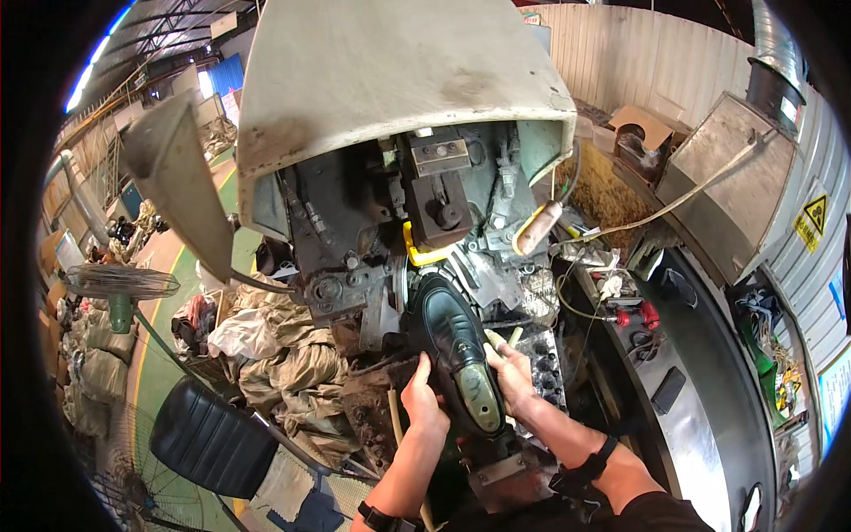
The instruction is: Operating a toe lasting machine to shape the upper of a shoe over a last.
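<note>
Centre frame, I've got the black shoe point(445, 321) held between left hand point(423, 401) and right hand point(512, 377), toe toward the machine point(403, 84). Positioning looks nearly done, I'd judge; how much machine work is left, I can't tell. Glossy, creased upper, smooth greenish plate point(480, 399) at the heel, grimy, blocky metal around.

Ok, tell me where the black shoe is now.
In the head view, the black shoe is slightly right of and below centre, just below the yellow bracket, between the left hand and the right hand.
</note>
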